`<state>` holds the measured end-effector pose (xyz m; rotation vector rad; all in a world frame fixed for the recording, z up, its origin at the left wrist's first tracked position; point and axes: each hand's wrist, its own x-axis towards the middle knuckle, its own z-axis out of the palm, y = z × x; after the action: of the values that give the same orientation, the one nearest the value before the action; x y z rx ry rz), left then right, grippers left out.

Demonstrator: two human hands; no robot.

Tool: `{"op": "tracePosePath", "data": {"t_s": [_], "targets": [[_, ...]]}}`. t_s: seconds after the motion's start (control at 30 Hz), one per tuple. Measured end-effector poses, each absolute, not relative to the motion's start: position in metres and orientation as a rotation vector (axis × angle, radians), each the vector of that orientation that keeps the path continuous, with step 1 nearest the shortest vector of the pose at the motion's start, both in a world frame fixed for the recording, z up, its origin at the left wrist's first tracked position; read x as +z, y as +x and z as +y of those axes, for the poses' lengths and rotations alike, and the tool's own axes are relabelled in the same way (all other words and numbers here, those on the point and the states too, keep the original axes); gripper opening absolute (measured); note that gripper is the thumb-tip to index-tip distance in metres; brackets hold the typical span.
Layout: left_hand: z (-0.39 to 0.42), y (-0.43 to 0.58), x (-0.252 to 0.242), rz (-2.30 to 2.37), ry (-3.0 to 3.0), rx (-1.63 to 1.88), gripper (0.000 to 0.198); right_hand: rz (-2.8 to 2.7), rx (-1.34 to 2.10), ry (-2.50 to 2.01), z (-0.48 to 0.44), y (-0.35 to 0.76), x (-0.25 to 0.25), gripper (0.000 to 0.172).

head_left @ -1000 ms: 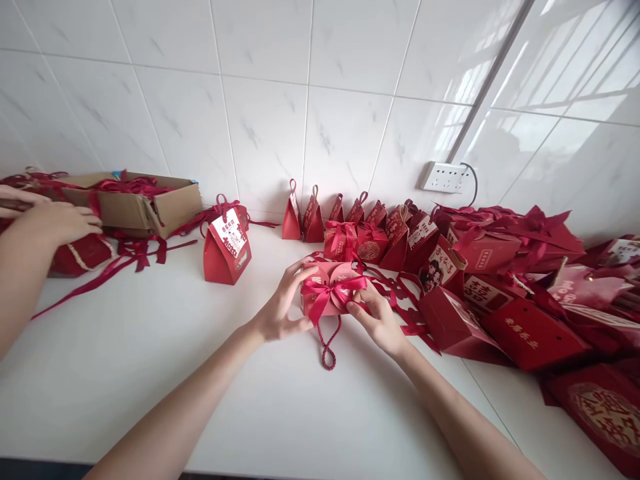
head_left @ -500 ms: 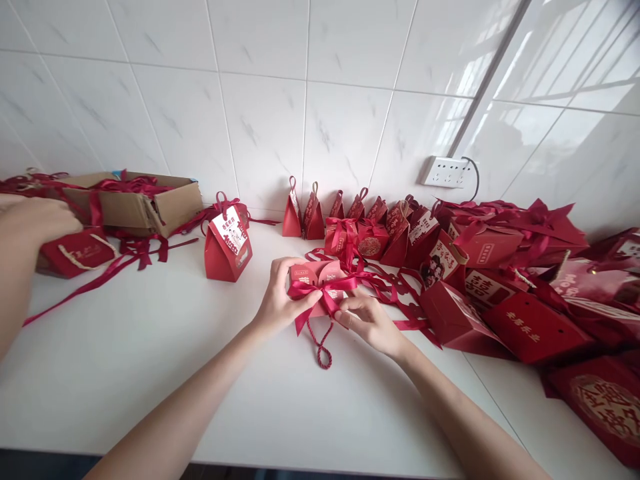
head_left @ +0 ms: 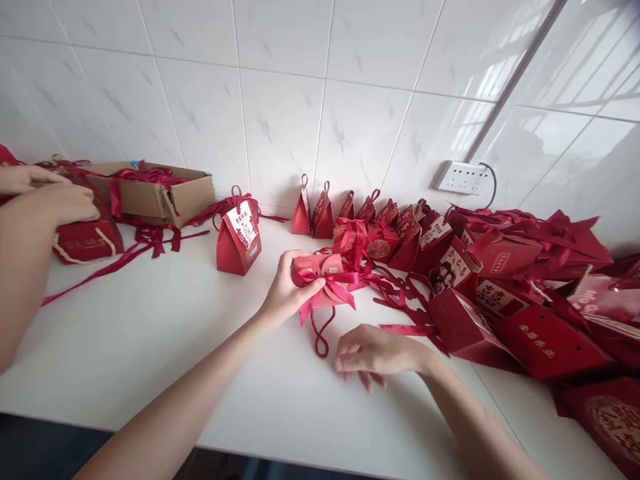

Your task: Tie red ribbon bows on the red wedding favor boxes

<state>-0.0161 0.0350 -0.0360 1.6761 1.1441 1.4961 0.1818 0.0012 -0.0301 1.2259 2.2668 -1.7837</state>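
- Left hand (head_left: 286, 288) clamps the small red cardboard box (head_left: 331, 267), satin-bowed, between the white tabletop (head_left: 150, 333)'s back and front edges.
- Right hand (head_left: 373, 352) apart, fingers loosely parted, beside the box's twisted red cord (head_left: 322, 355).

"What can't we see?"
"Our left hand (head_left: 286, 290) is partly hidden behind the ribboned box (head_left: 333, 265), and our right hand (head_left: 376, 350) blurs."
"And the co-worker's arm (head_left: 23, 273)?"
"Cut by the left edge; those hands (head_left: 65, 201) partly hide a rope-handled box (head_left: 89, 233). The right edge cuts a round-patterned box (head_left: 613, 420)."
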Motion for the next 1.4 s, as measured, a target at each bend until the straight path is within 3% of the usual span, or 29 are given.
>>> {"op": "tracePosePath", "data": {"t_s": [0.13,0.23,0.37,0.8,0.87,0.97,1.1,1.4], "targets": [[0.03,-0.008,-0.04,1.152,1.725,1.53,0.044,2.13,-2.406,1.186,-0.012,0.143,-0.048,0.054],[0.028,-0.005,-0.042,1.174,1.767,1.521,0.044,2.142,-2.6,1.405,-0.014,0.124,-0.059,0.059],[0.028,-0.004,-0.042,1.177,1.774,1.49,0.044,2.305,-2.551,1.514,-0.013,0.122,-0.062,0.054],[0.031,-0.006,-0.04,1.143,1.723,1.483,0.042,2.454,-2.261,1.254,-0.025,0.122,-0.061,0.043],[0.032,-0.007,-0.04,1.121,1.712,1.483,0.043,2.62,-2.193,1.372,-0.02,0.134,-0.053,0.049],[0.032,-0.009,-0.04,1.095,1.722,1.465,0.045,3.064,-1.917,1.903,-0.004,0.163,-0.039,0.056],[0.03,-0.009,-0.039,1.084,1.73,1.43,0.044,3.129,-1.439,2.263,0.018,0.193,-0.03,0.043],[0.031,-0.009,-0.038,1.124,1.735,1.44,0.044,2.845,-1.998,1.739,0.024,0.189,-0.037,0.042]]}}
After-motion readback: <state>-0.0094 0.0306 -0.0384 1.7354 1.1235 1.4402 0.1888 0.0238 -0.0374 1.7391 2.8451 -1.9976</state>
